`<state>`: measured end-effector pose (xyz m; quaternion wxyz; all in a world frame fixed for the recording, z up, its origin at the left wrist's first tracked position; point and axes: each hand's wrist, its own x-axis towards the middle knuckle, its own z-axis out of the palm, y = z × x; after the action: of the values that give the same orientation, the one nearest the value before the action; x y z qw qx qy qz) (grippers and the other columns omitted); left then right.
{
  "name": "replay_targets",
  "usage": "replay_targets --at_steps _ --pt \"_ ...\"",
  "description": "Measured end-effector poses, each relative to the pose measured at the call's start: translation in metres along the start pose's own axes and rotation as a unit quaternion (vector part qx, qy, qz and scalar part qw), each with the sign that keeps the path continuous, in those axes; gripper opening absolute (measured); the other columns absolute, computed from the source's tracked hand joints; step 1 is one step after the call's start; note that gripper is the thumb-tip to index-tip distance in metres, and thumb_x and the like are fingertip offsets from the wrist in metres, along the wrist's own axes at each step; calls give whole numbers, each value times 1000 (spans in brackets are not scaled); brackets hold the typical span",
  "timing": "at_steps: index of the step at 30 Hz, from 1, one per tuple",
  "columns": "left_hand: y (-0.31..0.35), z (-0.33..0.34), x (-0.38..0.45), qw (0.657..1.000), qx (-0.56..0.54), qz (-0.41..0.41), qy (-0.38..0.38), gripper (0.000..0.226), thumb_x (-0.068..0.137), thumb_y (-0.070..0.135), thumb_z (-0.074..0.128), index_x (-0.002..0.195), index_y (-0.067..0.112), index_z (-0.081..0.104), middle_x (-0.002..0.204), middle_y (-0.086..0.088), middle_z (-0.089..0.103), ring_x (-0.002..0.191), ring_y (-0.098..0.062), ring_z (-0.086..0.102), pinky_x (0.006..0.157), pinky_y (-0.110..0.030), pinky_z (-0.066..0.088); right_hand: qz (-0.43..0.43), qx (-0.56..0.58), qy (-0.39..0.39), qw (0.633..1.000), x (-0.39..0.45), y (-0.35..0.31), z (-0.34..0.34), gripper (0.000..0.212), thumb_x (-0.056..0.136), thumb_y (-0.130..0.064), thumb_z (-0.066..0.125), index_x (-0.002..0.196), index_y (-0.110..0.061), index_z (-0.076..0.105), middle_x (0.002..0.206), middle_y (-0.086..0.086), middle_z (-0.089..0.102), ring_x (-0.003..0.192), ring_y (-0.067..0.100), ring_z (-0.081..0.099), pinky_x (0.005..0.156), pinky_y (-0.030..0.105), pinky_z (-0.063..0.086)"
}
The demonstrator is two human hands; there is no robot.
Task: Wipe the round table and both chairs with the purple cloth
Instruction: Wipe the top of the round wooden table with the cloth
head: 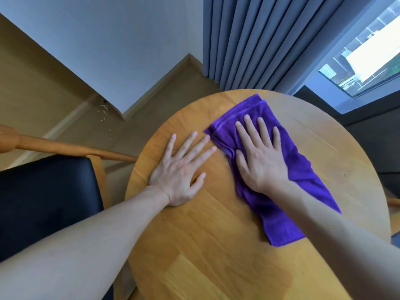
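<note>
The right hand (260, 158) presses flat, fingers straight, on the one folded purple cloth (279, 169) lying on the round wooden table (216, 245), its far end near the rim. The left hand (181, 169) rests flat on bare wood just beside it. One black-cushioned wooden chair (47, 200) stands at the left edge.

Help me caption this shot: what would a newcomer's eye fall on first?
The purple cloth, spread on the right half of the round wooden table, pressed flat under the right hand. Beside it, the left hand lies flat on bare wood. A black-cushioned chair stands at left.
</note>
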<state>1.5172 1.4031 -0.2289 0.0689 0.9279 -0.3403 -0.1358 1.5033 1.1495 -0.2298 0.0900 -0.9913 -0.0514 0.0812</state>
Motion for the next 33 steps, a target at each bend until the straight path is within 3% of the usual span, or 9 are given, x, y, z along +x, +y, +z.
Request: replay_targets --at_steps 2,6,9,16,21,24,26,30,33 --pt "0 1 0 1000 1 0 -3 74 98 48 35 165 33 9 174 6 -5 160 -20 -11 125 -63 -3 -26 -13 9 1000 -1 30 -5 69 97 -46 33 163 -32 19 171 -6 13 158 24 8 126 52 3" --pt "-2 4 -2 1000 8 -3 -4 73 98 47 32 165 33 7 174 7 -6 160 -21 -11 126 -62 -4 314 82 102 940 5 37 -5 69 95 -43 32 162 -28 23 172 -6 12 158 22 5 126 53 0" --pt "-2 4 -2 1000 6 -6 -4 73 97 45 33 165 33 8 174 8 -6 160 -21 -11 125 -62 -4 369 75 99 921 -3 2 4 71 96 -43 26 164 -25 16 172 -2 5 158 26 1 126 57 -1" --pt "0 0 0 1000 11 -8 -1 75 95 45 35 165 32 12 174 7 -2 160 -21 -8 126 -62 -3 -89 -28 -7 996 -60 21 7 70 98 -45 37 163 -28 19 172 -3 11 159 25 6 125 57 7" --pt "-5 6 -1 1000 14 0 9 74 97 45 34 166 33 9 174 7 -5 160 -21 -9 126 -61 -6 329 55 85 939 -56 29 5 71 95 -45 32 163 -30 19 172 -8 9 158 20 4 127 52 0" --pt "-6 6 -1 1000 18 -1 11 73 98 45 34 166 33 9 174 7 -6 160 -21 -9 125 -63 -3 419 78 89 900 -52 -14 10 75 93 -43 28 164 -23 14 172 -1 4 158 26 2 125 58 1" --pt "-5 4 0 1000 14 -3 10 73 97 45 36 166 33 11 175 7 -4 161 -22 -8 125 -64 -2 335 54 72 938 -66 -43 15 76 93 -43 30 164 -20 14 172 3 3 158 30 1 125 58 -1" --pt "-3 2 1 1000 19 -1 5 81 90 42 40 165 32 12 175 5 0 161 -22 -6 126 -62 -3 -118 -3 -9 993 -98 -31 19 73 97 -43 40 164 -22 19 172 2 8 159 29 3 125 59 8" --pt "-4 4 0 1000 20 -1 11 76 95 44 37 166 33 12 175 6 -1 161 -21 -7 126 -62 -2 -180 -10 -21 983 -81 8 13 75 92 -42 44 163 -26 24 171 -3 15 158 24 8 127 52 5"
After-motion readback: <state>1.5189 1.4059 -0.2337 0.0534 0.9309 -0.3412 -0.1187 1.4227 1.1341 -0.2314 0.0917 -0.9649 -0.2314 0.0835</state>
